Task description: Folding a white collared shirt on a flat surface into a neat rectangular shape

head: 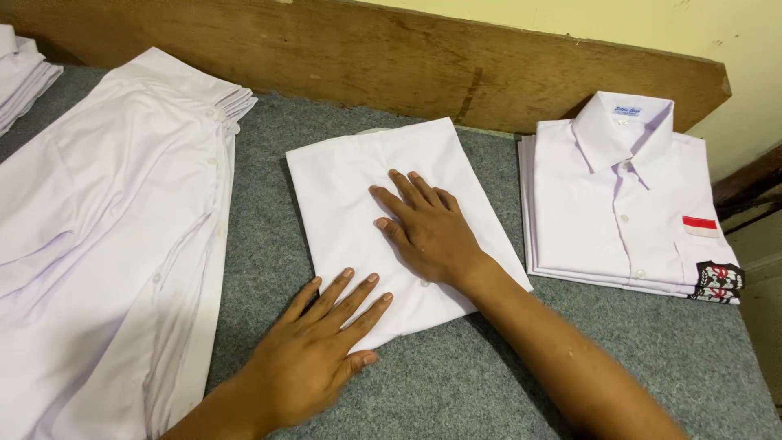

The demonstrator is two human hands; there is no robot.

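Folded white shirt (383, 212), face down, centre of frame on grey felt table (489, 383).

Right hand (428, 228) lies flat on its middle, fingers spread; left hand (318, 350) lies flat on its lower edge, fingers slightly apart; neither grips. At right, a stack of folded shirts (627, 204), collars up. At left, a pile of unfolded white shirts (106, 228). Brown wooden board (407, 57) along the top.

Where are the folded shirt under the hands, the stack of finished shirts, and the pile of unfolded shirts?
Folded shirt (358, 175): head view, on its bare upper left panel.
Stack of finished shirts (599, 216): head view, on the top shirt's front, left of the buttons.
Pile of unfolded shirts (106, 212): head view, on the top shirt's broad middle.
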